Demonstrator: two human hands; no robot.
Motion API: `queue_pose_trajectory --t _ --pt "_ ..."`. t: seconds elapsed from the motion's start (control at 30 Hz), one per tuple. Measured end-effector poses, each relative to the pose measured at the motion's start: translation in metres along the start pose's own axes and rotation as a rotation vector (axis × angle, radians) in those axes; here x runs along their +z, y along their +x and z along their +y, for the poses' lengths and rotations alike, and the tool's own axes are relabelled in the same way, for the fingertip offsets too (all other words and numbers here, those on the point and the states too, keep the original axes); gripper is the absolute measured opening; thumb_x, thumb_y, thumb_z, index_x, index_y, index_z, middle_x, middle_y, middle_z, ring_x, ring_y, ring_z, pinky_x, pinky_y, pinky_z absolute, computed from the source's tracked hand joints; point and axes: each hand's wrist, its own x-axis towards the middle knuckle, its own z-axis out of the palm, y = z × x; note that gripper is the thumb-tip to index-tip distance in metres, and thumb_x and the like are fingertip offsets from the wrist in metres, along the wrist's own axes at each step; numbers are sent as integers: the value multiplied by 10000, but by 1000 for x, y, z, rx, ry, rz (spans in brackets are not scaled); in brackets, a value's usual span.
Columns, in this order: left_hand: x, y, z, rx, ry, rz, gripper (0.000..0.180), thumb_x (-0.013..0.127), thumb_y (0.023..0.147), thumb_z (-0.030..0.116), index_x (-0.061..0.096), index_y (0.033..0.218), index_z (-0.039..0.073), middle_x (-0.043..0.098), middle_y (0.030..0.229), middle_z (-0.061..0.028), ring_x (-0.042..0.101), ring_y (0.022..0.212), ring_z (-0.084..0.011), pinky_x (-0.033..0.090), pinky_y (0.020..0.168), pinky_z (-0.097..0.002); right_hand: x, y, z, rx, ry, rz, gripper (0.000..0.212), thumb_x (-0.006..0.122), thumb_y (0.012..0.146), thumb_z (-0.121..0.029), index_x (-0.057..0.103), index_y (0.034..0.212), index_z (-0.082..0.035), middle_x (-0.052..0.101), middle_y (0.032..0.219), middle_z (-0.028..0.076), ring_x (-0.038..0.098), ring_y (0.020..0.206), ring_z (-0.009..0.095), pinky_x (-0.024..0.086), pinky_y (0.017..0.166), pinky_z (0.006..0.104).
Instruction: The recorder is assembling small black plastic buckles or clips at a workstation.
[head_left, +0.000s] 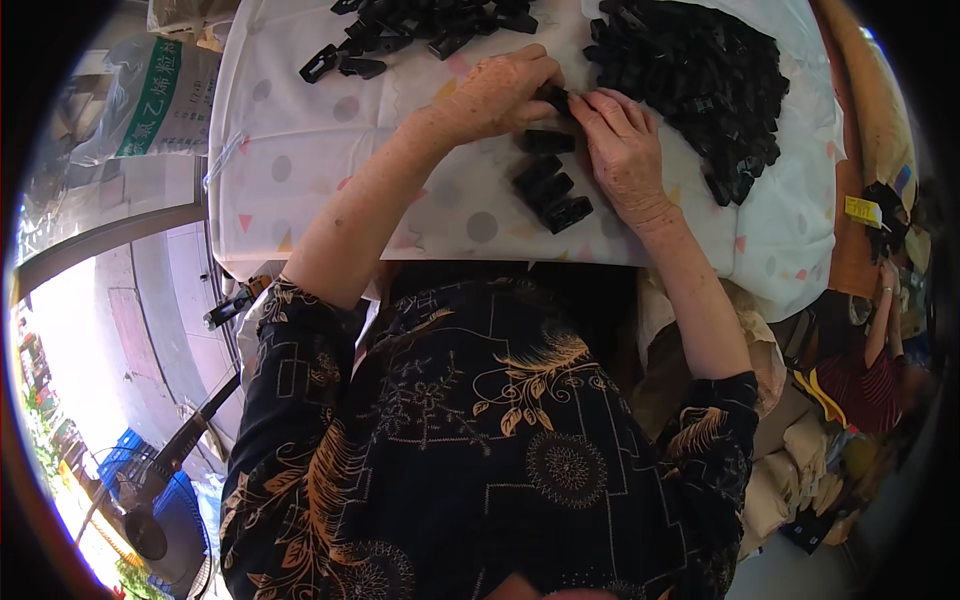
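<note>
Above the table's middle, my left hand [505,95] and my right hand [622,150] meet with their fingertips closed on a small black plastic piece [556,98]. Fingers cover most of it, so its exact shape cannot be made out. Just below, several similar black pieces [548,186] lie in a short, close row between my wrists. Beyond my left hand is a loose heap of black plastic pieces [395,28], some with openings through them. To the right of my right hand spreads a larger, denser pile of black pieces [695,90].
A pale cloth with dots and triangles covers the table [290,190]. A large printed sack [165,100] stands off its left side, above a fan [165,525] on the floor. At the far right another person [880,370] reaches toward a black item with a yellow label [863,211].
</note>
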Motion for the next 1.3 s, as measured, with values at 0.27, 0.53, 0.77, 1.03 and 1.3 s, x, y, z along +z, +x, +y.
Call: queue_pose_trajectory --t 0.27,0.53,0.77,1.03,1.3 --pt "1 -66 99 -317 137 114 658 772 784 478 516 1252 92 564 1109 -154 600 1026 -375 504 862 -484 -24 10 25 94 445 -386 537 673 830 3 598 1345 -130 571 1305 95 564 1187 291 474 1005 372" --pt "50 -66 118 -270 359 97 632 807 738 428 542 1215 110 522 1132 -155 548 1035 -328 453 837 -435 -24 33 15 -13 305 -658 608 694 801 21 596 1343 -234 531 1374 85 542 1237 301 474 1035 369" --pt "56 -87 88 -94 389 257 537 796 752 313 547 1193 137 508 1183 -156 542 1078 -335 450 883 -443 4 4 3 -27 318 -307 510 682 798 63 630 1259 -149 571 1257 52 580 1129 241 512 927 356" --pt "-51 -187 83 -274 -208 268 461 764 780 250 611 1191 110 574 1127 -184 607 1039 -380 520 880 -416 -1 2 -92 365 1027 -310 395 644 870 46 630 1239 -95 588 1155 44 589 1029 130 483 820 262" --pt "-83 -371 112 -909 5 61 519 769 771 205 572 1232 72 565 1206 -189 588 1122 -348 484 947 -417 76 0 -236 -240 1026 -584 414 710 856 -83 610 1257 -65 576 1144 169 615 1060 314 518 883 371"
